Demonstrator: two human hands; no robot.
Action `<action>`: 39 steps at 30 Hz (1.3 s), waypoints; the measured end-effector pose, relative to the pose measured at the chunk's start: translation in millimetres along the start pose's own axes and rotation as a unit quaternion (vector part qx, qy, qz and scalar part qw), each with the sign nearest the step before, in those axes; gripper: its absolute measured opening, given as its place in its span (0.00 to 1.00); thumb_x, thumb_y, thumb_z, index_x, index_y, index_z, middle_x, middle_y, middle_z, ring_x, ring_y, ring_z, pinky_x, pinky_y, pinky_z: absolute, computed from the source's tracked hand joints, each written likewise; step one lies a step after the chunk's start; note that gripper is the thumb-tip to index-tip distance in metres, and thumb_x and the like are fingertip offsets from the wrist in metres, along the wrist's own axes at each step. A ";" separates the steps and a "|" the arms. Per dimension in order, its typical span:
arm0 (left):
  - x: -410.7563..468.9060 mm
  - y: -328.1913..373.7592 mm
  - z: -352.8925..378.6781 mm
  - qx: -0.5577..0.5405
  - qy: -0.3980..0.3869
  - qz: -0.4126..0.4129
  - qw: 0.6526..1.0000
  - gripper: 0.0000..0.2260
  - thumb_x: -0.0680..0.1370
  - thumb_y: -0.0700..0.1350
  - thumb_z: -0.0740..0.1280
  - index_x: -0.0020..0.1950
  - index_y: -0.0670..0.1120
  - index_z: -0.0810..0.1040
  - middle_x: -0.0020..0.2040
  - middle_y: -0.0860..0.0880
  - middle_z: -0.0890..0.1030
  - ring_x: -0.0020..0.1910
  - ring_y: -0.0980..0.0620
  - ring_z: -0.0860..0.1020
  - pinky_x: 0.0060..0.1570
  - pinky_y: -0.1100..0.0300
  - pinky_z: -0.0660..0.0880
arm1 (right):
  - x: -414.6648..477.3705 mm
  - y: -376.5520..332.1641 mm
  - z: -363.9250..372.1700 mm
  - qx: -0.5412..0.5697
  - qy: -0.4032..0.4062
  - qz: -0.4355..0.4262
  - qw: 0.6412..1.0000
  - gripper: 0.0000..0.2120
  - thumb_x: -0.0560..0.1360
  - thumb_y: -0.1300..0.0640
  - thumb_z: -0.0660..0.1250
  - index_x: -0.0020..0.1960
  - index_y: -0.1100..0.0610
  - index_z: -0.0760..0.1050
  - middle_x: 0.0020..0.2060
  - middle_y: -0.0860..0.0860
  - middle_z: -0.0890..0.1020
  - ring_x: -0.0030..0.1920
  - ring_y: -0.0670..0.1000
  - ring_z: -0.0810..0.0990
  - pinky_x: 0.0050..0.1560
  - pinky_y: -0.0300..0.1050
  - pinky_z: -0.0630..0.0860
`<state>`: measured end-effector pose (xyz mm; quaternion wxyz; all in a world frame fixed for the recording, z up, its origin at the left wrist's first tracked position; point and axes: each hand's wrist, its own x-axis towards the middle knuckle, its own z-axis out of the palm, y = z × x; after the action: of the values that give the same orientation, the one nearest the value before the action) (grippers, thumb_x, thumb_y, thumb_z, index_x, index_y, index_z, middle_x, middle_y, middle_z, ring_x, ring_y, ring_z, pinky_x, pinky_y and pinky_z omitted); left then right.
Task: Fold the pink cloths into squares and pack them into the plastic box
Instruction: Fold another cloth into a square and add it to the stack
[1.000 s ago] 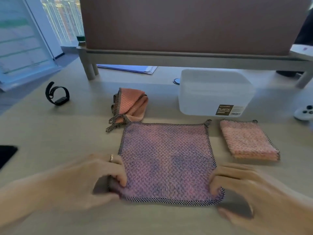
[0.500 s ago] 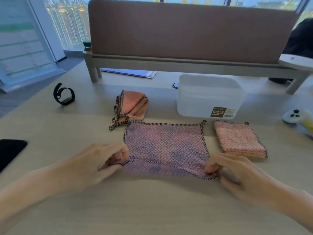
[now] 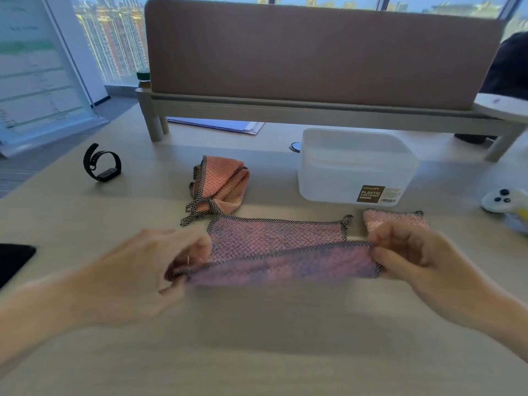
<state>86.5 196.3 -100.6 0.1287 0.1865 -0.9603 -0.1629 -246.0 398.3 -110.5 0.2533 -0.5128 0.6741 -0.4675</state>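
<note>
- Left hand (image 3: pixel 160 264) pinches the near-left corner of the spread pink cloth (image 3: pixel 274 238), fingers closed on the checked hem. It is blurred, so exact finger placement is unclear.
- Right hand (image 3: pixel 411 252) pinches the near-right corner, thumb and fingers closed on the hem.
- The cloth's near edge is raised off the desk (image 3: pixel 257 338); the far edge lies flat mid-desk, just in front of the plastic box (image 3: pixel 354 167).
- Step in hand, as judged: the first fold, near edge over to far edge.
- To do it well: carry both corners at the same height and pace and keep the raised edge taut so the middle doesn't sag.
- Land the near corners on the far corners, hem on hem. The far-right corner has a hanging loop (image 3: pixel 347 220); use it as an alignment mark.
- Don't drag the far edge. It is close to the crumpled cloth (image 3: pixel 223 184) at the far left, and its trailing ties touch or nearly touch the spread cloth's far-left corner.
- Press the crease flat before letting go; the waffle weave will probably spring back.
- Folded cloth (image 3: pixel 397 220) lies just right of the spread one, partly hidden behind the right hand, in front of the box. Not yet packed.
- The box looks empty, though its frosted walls make that hard to confirm.
- Risk: a skewed fold won't give a square to match the finished one.
</note>
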 end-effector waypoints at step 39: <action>99.2 -38.4 46.5 0.039 0.072 -0.205 0.975 0.07 0.75 0.53 0.73 0.50 0.53 0.80 0.42 0.62 0.74 0.44 0.56 0.75 0.47 0.60 0.70 | 69.8 4.2 92.4 -0.456 -0.114 -0.054 0.881 0.36 0.79 0.29 0.44 0.82 0.44 0.47 0.82 0.44 0.48 0.82 0.51 0.44 0.80 0.59 0.48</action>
<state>-4.7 135.1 -138.4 0.1542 0.3960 -0.8953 -0.1339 -196.2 299.4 -144.8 0.0408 -0.6572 0.7503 -0.0598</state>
